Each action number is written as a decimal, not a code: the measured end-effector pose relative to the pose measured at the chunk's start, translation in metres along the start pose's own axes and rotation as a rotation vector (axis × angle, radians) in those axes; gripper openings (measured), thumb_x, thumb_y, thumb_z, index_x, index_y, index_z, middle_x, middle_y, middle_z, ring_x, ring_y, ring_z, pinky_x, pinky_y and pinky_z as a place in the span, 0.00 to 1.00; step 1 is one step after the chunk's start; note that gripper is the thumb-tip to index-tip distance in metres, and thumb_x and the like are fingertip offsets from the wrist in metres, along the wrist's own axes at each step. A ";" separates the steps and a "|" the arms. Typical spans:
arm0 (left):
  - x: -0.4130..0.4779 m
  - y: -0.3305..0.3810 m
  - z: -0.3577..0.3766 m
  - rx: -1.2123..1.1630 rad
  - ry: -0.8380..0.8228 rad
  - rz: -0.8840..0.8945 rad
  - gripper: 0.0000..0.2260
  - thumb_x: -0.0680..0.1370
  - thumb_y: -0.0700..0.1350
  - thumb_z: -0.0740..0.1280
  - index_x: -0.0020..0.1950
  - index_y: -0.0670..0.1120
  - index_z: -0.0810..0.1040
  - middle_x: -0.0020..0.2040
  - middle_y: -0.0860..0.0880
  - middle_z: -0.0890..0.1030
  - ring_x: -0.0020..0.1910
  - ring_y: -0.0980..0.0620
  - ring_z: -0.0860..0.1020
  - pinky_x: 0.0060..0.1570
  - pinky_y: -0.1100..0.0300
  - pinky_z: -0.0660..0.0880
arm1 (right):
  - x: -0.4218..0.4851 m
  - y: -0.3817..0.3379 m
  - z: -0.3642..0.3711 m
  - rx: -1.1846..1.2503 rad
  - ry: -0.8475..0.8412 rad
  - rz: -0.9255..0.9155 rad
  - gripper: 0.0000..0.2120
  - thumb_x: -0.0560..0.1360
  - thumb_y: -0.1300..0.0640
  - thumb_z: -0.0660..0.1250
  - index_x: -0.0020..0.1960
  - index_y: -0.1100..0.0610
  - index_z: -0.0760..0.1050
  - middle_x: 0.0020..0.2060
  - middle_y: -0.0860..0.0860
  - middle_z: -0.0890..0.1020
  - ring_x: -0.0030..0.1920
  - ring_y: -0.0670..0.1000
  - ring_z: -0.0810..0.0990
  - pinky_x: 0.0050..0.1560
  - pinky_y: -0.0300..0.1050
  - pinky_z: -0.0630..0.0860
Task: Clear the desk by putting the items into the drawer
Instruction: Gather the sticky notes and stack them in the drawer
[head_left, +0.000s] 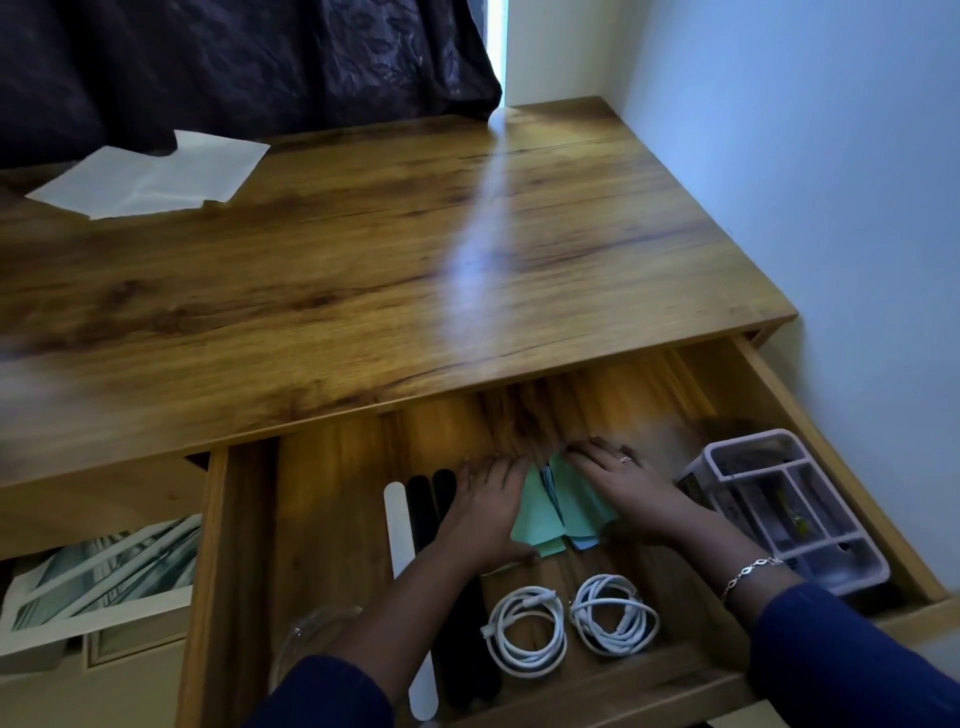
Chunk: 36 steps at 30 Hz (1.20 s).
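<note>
The drawer (332, 519) stands pulled out from under the desk (363, 270). In the drawer's middle lies a loose fan of green paper sheets (540, 519) with blue sheets (583, 543) showing under them. Both hands lie flat on this pile, gripping nothing. The left hand (488, 509) lies palm down on the left edge with its fingers straight. The right hand (623, 483), wearing a ring (627, 459), lies with fingers spread over the right side.

Toward the drawer's front edge lie two coiled white cables (524, 629) (613, 613), side by side. On the drawer's left side a long white strip (400, 525) runs front to back beside two black strips (431, 493), partly hidden by the left forearm. At the drawer's right end sits a pale compartment tray (748, 435). Beyond the drawer, at the far left of the desk top, lie white paper sheets (156, 176), partly under a dark curtain (234, 62)
</note>
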<state>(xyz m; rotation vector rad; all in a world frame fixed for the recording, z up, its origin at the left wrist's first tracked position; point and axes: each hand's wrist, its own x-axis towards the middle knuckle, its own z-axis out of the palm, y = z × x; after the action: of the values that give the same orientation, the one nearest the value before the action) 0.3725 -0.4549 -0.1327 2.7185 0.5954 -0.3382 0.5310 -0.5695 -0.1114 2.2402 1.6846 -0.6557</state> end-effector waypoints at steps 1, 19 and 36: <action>-0.001 0.000 -0.001 0.005 -0.006 0.008 0.45 0.69 0.58 0.71 0.76 0.47 0.47 0.75 0.47 0.55 0.75 0.47 0.51 0.73 0.47 0.43 | 0.000 0.000 0.000 -0.010 -0.003 -0.015 0.46 0.70 0.52 0.71 0.76 0.52 0.43 0.76 0.51 0.47 0.76 0.53 0.43 0.74 0.53 0.45; -0.021 0.005 0.006 0.046 -0.008 0.027 0.42 0.73 0.59 0.66 0.77 0.47 0.45 0.77 0.46 0.47 0.76 0.47 0.45 0.73 0.49 0.42 | -0.009 -0.006 0.006 -0.013 0.073 -0.081 0.44 0.70 0.41 0.68 0.76 0.50 0.45 0.76 0.49 0.47 0.76 0.51 0.42 0.74 0.50 0.41; -0.011 0.018 0.017 0.176 -0.055 0.003 0.40 0.73 0.71 0.49 0.77 0.48 0.48 0.78 0.45 0.41 0.76 0.47 0.37 0.70 0.48 0.32 | -0.010 0.010 0.016 0.135 0.096 -0.097 0.43 0.70 0.47 0.70 0.76 0.51 0.48 0.76 0.50 0.51 0.76 0.52 0.45 0.74 0.47 0.48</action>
<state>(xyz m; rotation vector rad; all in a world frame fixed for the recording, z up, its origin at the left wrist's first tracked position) 0.3680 -0.4810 -0.1399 2.8666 0.5708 -0.4850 0.5355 -0.5885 -0.1203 2.3274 1.8575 -0.7148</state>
